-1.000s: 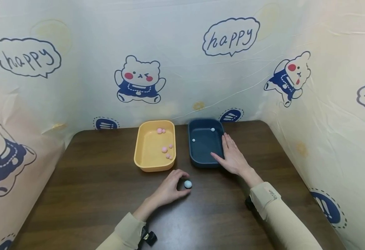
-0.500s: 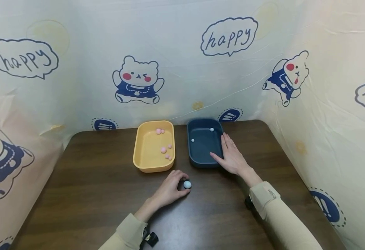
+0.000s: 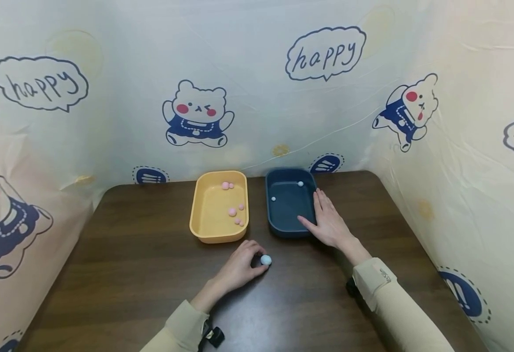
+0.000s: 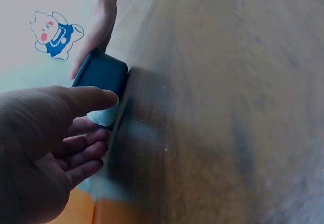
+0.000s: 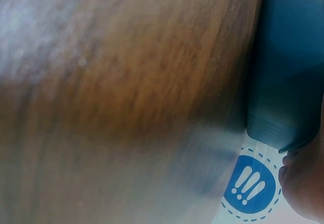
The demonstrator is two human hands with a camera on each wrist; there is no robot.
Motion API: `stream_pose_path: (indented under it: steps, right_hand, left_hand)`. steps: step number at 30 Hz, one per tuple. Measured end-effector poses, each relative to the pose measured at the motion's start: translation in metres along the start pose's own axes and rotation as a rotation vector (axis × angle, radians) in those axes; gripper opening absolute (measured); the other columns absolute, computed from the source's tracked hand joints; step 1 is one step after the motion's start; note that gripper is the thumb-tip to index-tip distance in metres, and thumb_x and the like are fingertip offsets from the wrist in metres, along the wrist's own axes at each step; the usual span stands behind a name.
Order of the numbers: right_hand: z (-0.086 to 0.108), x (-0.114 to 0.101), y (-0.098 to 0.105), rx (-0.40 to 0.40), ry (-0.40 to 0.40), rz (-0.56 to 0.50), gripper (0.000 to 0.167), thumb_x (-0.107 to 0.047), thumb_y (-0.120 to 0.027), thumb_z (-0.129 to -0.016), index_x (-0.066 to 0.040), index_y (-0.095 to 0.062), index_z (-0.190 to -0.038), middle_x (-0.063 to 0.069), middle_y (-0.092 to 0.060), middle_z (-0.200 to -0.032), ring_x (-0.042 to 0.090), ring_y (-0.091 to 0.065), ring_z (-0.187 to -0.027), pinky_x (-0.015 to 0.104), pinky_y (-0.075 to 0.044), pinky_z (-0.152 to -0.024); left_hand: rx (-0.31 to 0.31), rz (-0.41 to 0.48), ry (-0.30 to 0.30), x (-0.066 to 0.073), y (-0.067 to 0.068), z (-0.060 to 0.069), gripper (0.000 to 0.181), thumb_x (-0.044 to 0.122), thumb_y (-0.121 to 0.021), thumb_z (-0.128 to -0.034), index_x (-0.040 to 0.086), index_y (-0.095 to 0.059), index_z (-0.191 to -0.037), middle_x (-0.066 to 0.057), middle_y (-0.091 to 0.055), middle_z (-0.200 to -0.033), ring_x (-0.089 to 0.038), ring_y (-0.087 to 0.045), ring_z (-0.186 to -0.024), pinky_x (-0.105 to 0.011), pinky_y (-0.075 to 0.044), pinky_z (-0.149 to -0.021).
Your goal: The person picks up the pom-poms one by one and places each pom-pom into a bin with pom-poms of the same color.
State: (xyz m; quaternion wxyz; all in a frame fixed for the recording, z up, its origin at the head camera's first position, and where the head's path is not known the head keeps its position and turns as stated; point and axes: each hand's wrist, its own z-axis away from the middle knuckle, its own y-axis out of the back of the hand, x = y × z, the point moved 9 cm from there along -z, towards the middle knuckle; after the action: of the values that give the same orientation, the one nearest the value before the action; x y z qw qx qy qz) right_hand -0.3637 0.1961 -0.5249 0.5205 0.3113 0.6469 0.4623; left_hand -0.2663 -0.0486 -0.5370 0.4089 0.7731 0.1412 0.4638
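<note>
Just in front of the two trays, my left hand (image 3: 239, 266) pinches a light blue ball (image 3: 266, 260) between thumb and index finger. In the left wrist view the thumb lies over the ball (image 4: 104, 115), which the hand partly covers. My right hand (image 3: 329, 225) rests against the right side of the dark blue tray (image 3: 289, 231), its fingers straight along the rim and the thumb at the front corner. Two small light blue balls, one near the back (image 3: 300, 184) and one at the left (image 3: 273, 199), lie in that tray.
A yellow tray (image 3: 200, 208) stands left of the blue one, with several pink balls (image 3: 232, 212) of different sizes in it. Both are near the back edge of the brown wooden table (image 3: 129, 264). A printed curtain (image 3: 257, 98) hangs behind and at the sides.
The left hand's index finger and thumb have closed in on the light blue ball. The right hand and both trays keep their places.
</note>
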Motion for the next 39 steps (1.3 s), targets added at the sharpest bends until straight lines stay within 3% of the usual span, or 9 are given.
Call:
stream_pose_path:
  steps: [6, 10, 16, 23, 27, 39]
  right_hand:
    - [0.001, -0.001, 0.000, 0.003, 0.002, 0.004, 0.106, -0.067, -0.048, -0.109, 0.005, -0.006, -0.174, 0.026, -0.004, -0.185, 0.042, -0.009, -0.174, 0.060, -0.016, -0.141]
    - [0.000, -0.002, 0.000, -0.001, 0.004, 0.016, 0.106, -0.068, -0.048, -0.109, 0.006, -0.006, -0.174, 0.026, -0.005, -0.185, 0.043, -0.009, -0.174, 0.060, -0.017, -0.141]
    - [0.001, -0.002, 0.000, 0.003, 0.002, 0.025, 0.106, -0.067, -0.049, -0.109, 0.006, -0.006, -0.174, 0.026, -0.004, -0.185, 0.043, -0.009, -0.174, 0.060, -0.016, -0.141]
    - [0.001, -0.001, 0.000, 0.004, 0.002, 0.026, 0.106, -0.067, -0.048, -0.109, 0.006, -0.006, -0.174, 0.026, -0.004, -0.185, 0.043, -0.009, -0.174, 0.060, -0.017, -0.141]
    - [0.001, 0.000, -0.001, 0.003, -0.004, 0.027, 0.106, -0.067, -0.048, -0.109, 0.005, -0.006, -0.174, 0.025, -0.003, -0.185, 0.042, -0.009, -0.174, 0.059, -0.016, -0.141]
    - [0.001, -0.001, 0.001, 0.035, 0.010, 0.043, 0.105, -0.065, -0.050, -0.109, 0.007, -0.009, -0.173, 0.028, -0.009, -0.184, 0.046, -0.014, -0.172, 0.060, -0.019, -0.140]
  left_hand:
    - [-0.013, 0.008, 0.112, 0.007, 0.010, -0.003, 0.019, 0.018, -0.087, -0.0951, 0.009, -0.078, -0.109, 0.000, -0.070, -0.106, -0.017, -0.063, -0.102, -0.037, -0.058, -0.091]
    - [0.004, 0.034, 0.142, 0.009, 0.018, -0.006, 0.018, 0.017, -0.088, -0.0948, 0.011, -0.078, -0.108, 0.002, -0.070, -0.104, -0.017, -0.063, -0.101, -0.035, -0.057, -0.090]
    - [0.017, 0.054, 0.121, 0.011, 0.022, -0.012, 0.016, 0.016, -0.088, -0.0943, 0.011, -0.078, -0.107, 0.003, -0.072, -0.104, -0.015, -0.063, -0.100, -0.032, -0.057, -0.089]
    - [0.032, 0.094, 0.141, 0.012, 0.024, -0.015, 0.017, 0.015, -0.088, -0.0942, 0.012, -0.078, -0.108, 0.001, -0.073, -0.106, -0.014, -0.063, -0.101, -0.033, -0.060, -0.091]
    - [0.051, 0.111, 0.126, 0.016, 0.027, -0.019, 0.018, 0.013, -0.088, -0.0934, 0.012, -0.078, -0.108, 0.000, -0.073, -0.107, -0.014, -0.065, -0.102, -0.037, -0.063, -0.094]
    - [0.104, 0.136, 0.089, 0.021, 0.038, -0.032, 0.019, 0.010, -0.089, -0.0909, 0.010, -0.078, -0.106, -0.002, -0.075, -0.106, -0.016, -0.067, -0.100, -0.034, -0.062, -0.093]
